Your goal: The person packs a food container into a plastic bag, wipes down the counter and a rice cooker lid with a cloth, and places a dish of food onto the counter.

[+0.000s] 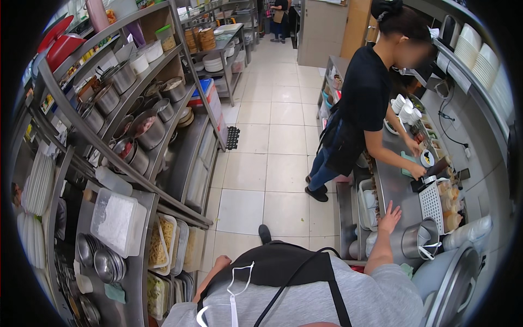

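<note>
My right hand reaches over the steel counter on the right, its fingers spread and nothing in them. It looks close to the counter's front edge; whether it touches is unclear. Nearby are a steel pot with white handles of utensils in it and a white perforated basket. Low beside my body hangs my left hand, mostly turned away, so its fingers are hard to make out. Closest to it are plastic tubs of noodles under the left counter.
A co-worker stands at the right counter, hands near a small white bowl and a green cloth. Steel shelves with pots line the left. A tiled aisle runs between. Metal bowls sit at lower left.
</note>
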`<move>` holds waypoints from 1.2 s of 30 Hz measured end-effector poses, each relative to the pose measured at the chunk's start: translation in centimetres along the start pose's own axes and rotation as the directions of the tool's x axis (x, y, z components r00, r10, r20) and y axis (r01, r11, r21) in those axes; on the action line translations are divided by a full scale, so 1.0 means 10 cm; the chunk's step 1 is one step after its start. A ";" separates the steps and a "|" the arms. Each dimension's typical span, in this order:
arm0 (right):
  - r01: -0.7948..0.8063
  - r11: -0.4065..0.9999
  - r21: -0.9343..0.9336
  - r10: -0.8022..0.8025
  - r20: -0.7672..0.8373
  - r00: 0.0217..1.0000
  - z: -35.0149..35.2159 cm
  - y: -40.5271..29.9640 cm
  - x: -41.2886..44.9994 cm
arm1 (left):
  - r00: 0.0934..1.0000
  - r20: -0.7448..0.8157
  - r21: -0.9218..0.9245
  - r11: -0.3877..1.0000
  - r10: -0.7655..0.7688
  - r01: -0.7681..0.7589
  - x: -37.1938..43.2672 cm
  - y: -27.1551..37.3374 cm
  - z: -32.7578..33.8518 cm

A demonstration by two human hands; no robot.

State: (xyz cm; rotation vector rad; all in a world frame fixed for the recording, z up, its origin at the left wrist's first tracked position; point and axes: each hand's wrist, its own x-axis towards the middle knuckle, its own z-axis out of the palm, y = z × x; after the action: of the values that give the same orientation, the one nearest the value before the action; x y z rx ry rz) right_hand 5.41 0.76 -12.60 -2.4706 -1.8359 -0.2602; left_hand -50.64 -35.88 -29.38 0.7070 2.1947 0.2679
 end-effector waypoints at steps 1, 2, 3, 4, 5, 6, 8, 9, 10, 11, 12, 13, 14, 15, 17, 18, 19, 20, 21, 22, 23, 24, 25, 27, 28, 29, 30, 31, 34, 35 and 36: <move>0.000 1.000 -0.004 0.000 -0.006 1.000 0.01 0.01 0.00 | 1.000 -0.006 -0.009 1.000 -0.005 0.005 -0.01 0.00 0.00; 0.000 1.000 -0.008 0.000 -0.012 1.000 0.02 0.01 0.01 | 1.000 -0.006 -0.010 1.000 -0.006 0.006 -0.01 0.00 0.00; 0.001 1.000 -0.008 -0.001 -0.011 1.000 0.02 0.01 0.01 | 1.000 0.000 -0.014 1.000 0.001 -0.001 -0.01 0.00 0.00; 0.001 1.000 -0.010 -0.001 -0.008 1.000 0.01 0.01 0.01 | 1.000 0.007 -0.018 1.000 0.009 -0.009 0.00 -0.01 -0.01; 0.000 1.000 -0.013 0.000 -0.005 1.000 0.01 0.01 0.01 | 1.000 0.006 -0.018 1.000 0.008 -0.007 0.00 -0.02 -0.01; 0.001 1.000 -0.012 -0.001 -0.004 1.000 0.01 0.00 0.01 | 1.000 0.012 -0.010 1.000 0.006 -0.006 0.00 -0.02 -0.01; -0.005 1.000 -0.020 0.005 -0.002 1.000 0.02 0.00 0.01 | 1.000 0.017 -0.002 1.000 0.003 -0.003 0.01 -0.03 -0.01; -0.004 1.000 -0.019 0.004 -0.002 1.000 0.02 0.01 0.02 | 1.000 0.028 0.000 1.000 0.005 -0.005 0.01 -0.03 -0.01; -0.006 1.000 -0.019 0.005 -0.003 1.000 0.04 0.01 0.02 | 0.999 0.039 0.003 1.000 0.006 -0.007 0.01 -0.03 -0.01; -0.007 1.000 -0.019 0.007 -0.005 1.000 0.05 0.02 0.02 | 0.999 0.038 0.002 1.000 0.006 -0.006 0.01 -0.03 -0.02; -0.005 1.000 -0.019 0.005 -0.004 1.000 0.06 0.03 0.02 | 0.999 0.038 0.009 1.000 0.005 -0.005 0.01 -0.02 -0.02; -0.003 1.000 -0.023 0.003 -0.004 1.000 0.07 0.03 0.03 | 0.999 0.037 0.016 1.000 0.005 -0.005 0.01 -0.01 -0.02; -0.001 1.000 -0.028 0.001 -0.004 1.000 0.08 0.03 0.03 | 0.999 0.037 0.016 1.000 0.003 -0.004 0.00 -0.01 -0.02; 0.000 1.000 -0.027 0.000 -0.004 1.000 0.09 0.04 0.03 | 0.999 0.035 0.021 1.000 0.004 -0.004 0.01 -0.01 -0.02; 0.002 0.999 -0.036 -0.002 -0.016 1.000 0.10 0.04 0.04 | 0.999 0.032 0.025 1.000 0.003 -0.004 0.00 -0.01 -0.02; 0.002 0.999 -0.036 -0.003 -0.015 1.000 0.11 0.04 0.04 | 0.999 0.039 0.032 0.999 0.005 -0.006 0.01 -0.01 -0.03; 0.004 0.999 -0.036 -0.004 -0.021 1.000 0.11 0.04 0.04 | 0.999 0.046 0.038 0.999 0.006 -0.008 0.01 -0.01 -0.03; 0.005 0.999 -0.037 -0.006 -0.027 1.000 0.12 0.04 0.04 | 0.999 0.046 0.039 0.999 0.005 -0.007 0.01 -0.01 -0.03; 0.005 0.999 -0.037 -0.006 -0.026 1.000 0.11 0.04 0.04 | 0.999 0.043 0.035 0.999 0.003 -0.004 0.00 0.00 -0.03; 0.003 0.999 -0.037 -0.004 -0.026 1.000 0.11 0.04 0.03 | 0.999 0.040 0.032 0.999 0.000 -0.002 0.00 0.00 -0.03; 0.001 0.999 -0.037 -0.002 -0.026 1.000 0.11 0.04 0.03 | 0.999 0.041 0.032 0.999 0.000 -0.001 -0.01 0.00 -0.02; 0.003 0.999 -0.037 -0.004 -0.025 1.000 0.08 0.03 0.03 | 1.000 0.031 0.037 0.999 0.002 -0.003 -0.01 0.00 -0.01; -0.002 0.999 -0.037 0.002 -0.013 1.000 0.04 0.01 0.02 | 1.000 0.021 0.042 0.999 0.005 -0.006 -0.01 -0.01 -0.01; -0.007 0.999 -0.038 0.007 -0.001 1.000 0.03 0.00 0.01 | 1.000 0.027 0.040 0.999 -0.004 0.003 0.00 -0.01 0.00; -0.008 0.999 -0.032 0.008 -0.002 1.000 0.03 0.01 0.02 | 0.999 0.033 0.038 0.999 -0.011 0.010 0.00 -0.01 0.01; -0.007 1.000 -0.026 0.007 -0.002 1.000 0.04 0.01 0.02 | 0.999 0.033 0.037 0.999 -0.011 0.010 0.00 -0.01 0.01; -0.006 1.000 -0.026 0.006 -0.002 1.000 0.04 0.01 0.02 | 1.000 0.026 0.043 0.999 -0.015 0.014 0.01 0.00 0.02; -0.008 1.000 -0.029 0.008 0.001 1.000 0.04 0.01 0.02 | 1.000 0.019 0.048 0.999 -0.019 0.018 0.00 0.00 0.02; -0.006 1.000 -0.016 0.006 0.012 1.000 0.03 0.00 0.01 | 1.000 0.016 0.058 0.998 -0.007 0.006 -0.02 0.01 0.01; -0.005 1.000 -0.001 0.005 0.018 1.000 0.02 0.00 0.01 | 1.000 0.015 0.057 0.998 -0.010 0.009 -0.02 0.01 0.01; -0.003 1.000 -0.001 0.003 0.019 1.000 0.02 0.00 0.01 | 1.000 0.022 0.052 0.999 -0.005 0.004 -0.03 0.03 0.00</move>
State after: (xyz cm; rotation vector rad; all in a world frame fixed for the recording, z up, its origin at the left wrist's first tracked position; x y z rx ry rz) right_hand 5.41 0.86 -12.75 -2.4850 -1.8389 -0.2382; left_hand -50.43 -35.82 -29.09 0.7294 2.1888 0.2009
